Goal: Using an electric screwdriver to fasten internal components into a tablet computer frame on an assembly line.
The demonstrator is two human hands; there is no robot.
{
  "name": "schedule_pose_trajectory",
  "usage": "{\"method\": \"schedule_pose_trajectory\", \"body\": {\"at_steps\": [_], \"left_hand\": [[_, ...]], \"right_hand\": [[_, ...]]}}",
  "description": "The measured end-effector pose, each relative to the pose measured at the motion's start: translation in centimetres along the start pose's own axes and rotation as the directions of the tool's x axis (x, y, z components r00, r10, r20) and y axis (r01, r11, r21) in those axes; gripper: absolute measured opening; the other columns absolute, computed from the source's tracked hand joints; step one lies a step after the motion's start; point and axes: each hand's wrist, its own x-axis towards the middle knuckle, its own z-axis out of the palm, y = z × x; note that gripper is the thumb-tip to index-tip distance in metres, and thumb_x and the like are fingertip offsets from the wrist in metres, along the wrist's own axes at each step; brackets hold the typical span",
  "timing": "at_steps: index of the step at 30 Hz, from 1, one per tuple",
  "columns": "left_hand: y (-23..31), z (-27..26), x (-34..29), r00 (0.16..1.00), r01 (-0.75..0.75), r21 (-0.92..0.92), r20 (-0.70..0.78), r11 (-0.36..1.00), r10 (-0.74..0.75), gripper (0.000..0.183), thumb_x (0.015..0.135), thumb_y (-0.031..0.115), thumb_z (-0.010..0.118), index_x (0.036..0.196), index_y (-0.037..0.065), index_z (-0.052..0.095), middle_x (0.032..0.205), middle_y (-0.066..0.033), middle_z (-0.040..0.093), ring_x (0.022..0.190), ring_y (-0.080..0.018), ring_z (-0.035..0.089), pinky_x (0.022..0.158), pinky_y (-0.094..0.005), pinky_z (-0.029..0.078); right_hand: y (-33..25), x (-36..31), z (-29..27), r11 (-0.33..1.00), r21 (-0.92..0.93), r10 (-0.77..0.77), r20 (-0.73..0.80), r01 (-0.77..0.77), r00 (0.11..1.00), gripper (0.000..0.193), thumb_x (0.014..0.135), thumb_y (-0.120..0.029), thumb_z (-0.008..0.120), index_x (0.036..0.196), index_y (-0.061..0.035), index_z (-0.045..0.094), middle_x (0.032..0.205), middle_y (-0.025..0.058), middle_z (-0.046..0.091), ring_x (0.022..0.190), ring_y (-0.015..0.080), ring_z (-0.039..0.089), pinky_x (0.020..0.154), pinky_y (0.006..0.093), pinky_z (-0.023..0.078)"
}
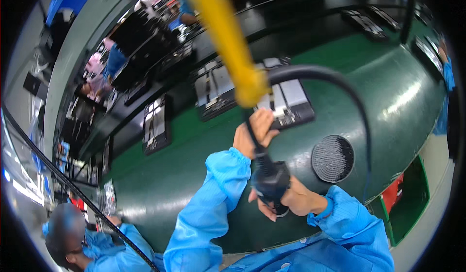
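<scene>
The person in the blue sleeves is holding a black power tool (270, 179) with both hands above the green bench (378, 102). The right hand (296, 200) is wrapping around the thick lower body of the tool, with the fingers curling under it and closing on it. The left hand (253, 132) is sitting higher, and its fingers are closing around the thin black shaft of the same tool, so this hand is pinching the upper part. The tool is standing almost upright and a little tilted, between the two hands and in the middle of the picture.

A black cable (340, 85) is rising from the area of the tool, making a big curve over the bench and coming down again at the right side. A yellow bar (225, 34) is hanging down from the top edge, blurred, and its lower end is just above the left hand; I cannot tell if it is touching the tool.

On the bench, beside the right hand, a round black disc (333, 158) with a fine dotted surface is lying flat. Behind the hands, several dark trays with flat grey devices (286, 99) are lying in a row along the belt. A red box (392, 194) is standing at the right edge of the bench, in a green compartment.

At the lower left, another person (73, 233) in blue clothing is sitting near the bench.
</scene>
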Motion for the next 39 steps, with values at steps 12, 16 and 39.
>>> {"method": "schedule_pose_trajectory", "body": {"at_steps": [12,16,39], "left_hand": [[-8.6,-3.6,4.3,0.796,0.185,0.679,0.321,0.71,-0.513,0.053,0.065,0.004,0.062,0.116,0.007,0.051,0.126,-0.0103,0.051,0.123,-0.027,0.043,0.092,-0.0541,0.039],[-15.0,-5.9,-0.2,0.64,0.387,0.541,0.426,0.746,-0.64,0.07,0.056,0.005,0.07,0.121,0.003,0.045,0.138,-0.0158,0.04,0.125,-0.0327,0.041,0.099,-0.0538,0.037],[4.9,-14.4,-3.7,0.893,0.17,0.351,-0.451,0.921,0.007,0.025,0.062,-0.002,0.063,0.087,0.0,0.066,0.08,-0.013,0.068,0.072,-0.0258,0.066,0.069,-0.0314,0.052]], "right_hand": [[-0.6,-0.8,0.1,0.982,0.079,-0.169,-0.075,0.174,0.983,0.039,0.093,-0.043,0.049,0.093,-0.004,0.051,0.063,-0.0003,0.05,0.049,0.0062,0.048,0.044,0.0221,0.041],[0.0,-0.8,0.1,0.987,0.103,-0.124,-0.029,0.126,0.992,0.043,0.092,-0.049,0.047,0.09,-0.0054,0.049,0.058,-0.0008,0.046,0.046,0.007,0.046,0.042,0.0219,0.038],[-6.2,-2.4,-5.1,0.966,-0.244,-0.069,-0.573,-0.09,0.817,0.07,0.082,-0.069,0.046,0.073,-0.0003,0.054,0.053,0.0057,0.052,0.04,0.0125,0.052,0.038,0.024,0.042]]}}
